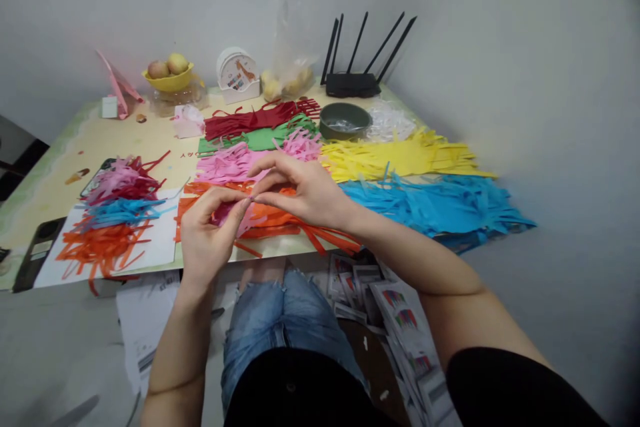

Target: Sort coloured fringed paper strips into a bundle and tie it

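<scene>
Left hand [207,230] and right hand [303,190] meet fingertip to fingertip over the tabletop [145,147], pinching a pink strip [247,221].
At far left a phone [41,253] lies beside a white sheet [160,240] bearing an orange bundle [107,243] and a blue bundle [120,212]; the pink strip shows between the hands, above orange fringe [277,220]; the right hand's spare fingers curl loosely; behind it sit a bowl [345,130] and a router [353,85]; yellow fringe [410,157] and blue fringe [435,207] lie rightmost.
</scene>
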Demonstrator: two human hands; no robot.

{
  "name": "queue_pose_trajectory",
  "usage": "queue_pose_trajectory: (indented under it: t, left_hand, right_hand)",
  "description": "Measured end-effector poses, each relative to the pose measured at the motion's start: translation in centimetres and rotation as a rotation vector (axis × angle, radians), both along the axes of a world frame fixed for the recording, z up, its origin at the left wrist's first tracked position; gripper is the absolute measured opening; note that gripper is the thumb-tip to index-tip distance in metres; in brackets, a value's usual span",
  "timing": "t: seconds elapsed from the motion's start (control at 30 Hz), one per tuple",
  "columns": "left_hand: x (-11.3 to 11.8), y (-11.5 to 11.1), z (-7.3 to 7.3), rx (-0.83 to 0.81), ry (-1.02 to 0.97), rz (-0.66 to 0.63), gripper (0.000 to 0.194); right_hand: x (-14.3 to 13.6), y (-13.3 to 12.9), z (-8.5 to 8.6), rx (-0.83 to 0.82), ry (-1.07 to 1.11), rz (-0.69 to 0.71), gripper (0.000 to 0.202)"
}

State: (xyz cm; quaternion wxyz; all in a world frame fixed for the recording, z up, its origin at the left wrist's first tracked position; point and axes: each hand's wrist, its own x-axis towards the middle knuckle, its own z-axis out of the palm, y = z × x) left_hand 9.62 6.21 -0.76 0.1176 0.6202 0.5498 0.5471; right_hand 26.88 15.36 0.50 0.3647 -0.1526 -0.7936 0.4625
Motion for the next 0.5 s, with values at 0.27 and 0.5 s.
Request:
queue_pose_trajectory:
  t: [0.27,0.5]
  left_hand:
    - [-0.8,-0.3,-0.1,-0.086,0.0,-0.045,0.01]
    - [-0.6,-0.4,-0.7,-0.059,-0.027,0.026,0.005]
  right_hand:
    - [-0.6,-0.8,-0.6,-0.013,0.032,-0.029,0.023]
    - [-0.8,-1.2,-0.9,0.049,0.023,-0.064,0.023]
